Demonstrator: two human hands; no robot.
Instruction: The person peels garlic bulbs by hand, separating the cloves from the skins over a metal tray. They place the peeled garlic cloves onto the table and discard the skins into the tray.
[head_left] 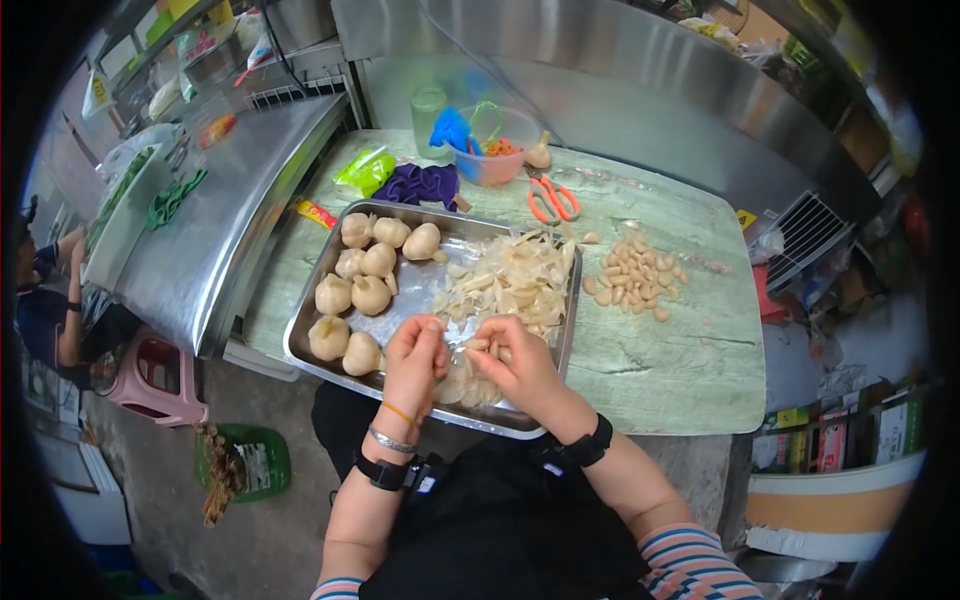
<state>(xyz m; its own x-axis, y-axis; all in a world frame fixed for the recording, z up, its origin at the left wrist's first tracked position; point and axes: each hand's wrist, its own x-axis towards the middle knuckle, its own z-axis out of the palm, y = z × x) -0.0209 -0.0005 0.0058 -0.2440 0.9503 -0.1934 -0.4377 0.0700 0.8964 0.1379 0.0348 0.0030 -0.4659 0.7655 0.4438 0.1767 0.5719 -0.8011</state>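
Over the near edge of a metal tray (pixel 300 318), my left hand (pixel 413 352) is closed in a pinch; whatever sits between its fingertips is hidden. Close beside it, my right hand (pixel 520 368) curls around garlic cloves (pixel 477 344), pale and partly covered by the fingers. Several whole garlic bulbs (pixel 370 294) fill the tray's left side. Thin, papery garlic skins (pixel 510 275) are heaped on its right, with more skins (pixel 468 385) below my hands. A pile of peeled cloves (pixel 636 272) lies on the green table (pixel 680 370), right of the tray.
Behind the tray are orange-handled scissors (pixel 553 200), a purple cloth (pixel 418 184), a bright green packet (pixel 365 174), a clear bowl (pixel 515 130), a green cup (pixel 428 122) and one bulb (pixel 538 152). A steel counter (pixel 250 190) stands left, with another person (pixel 55 300) beyond it.
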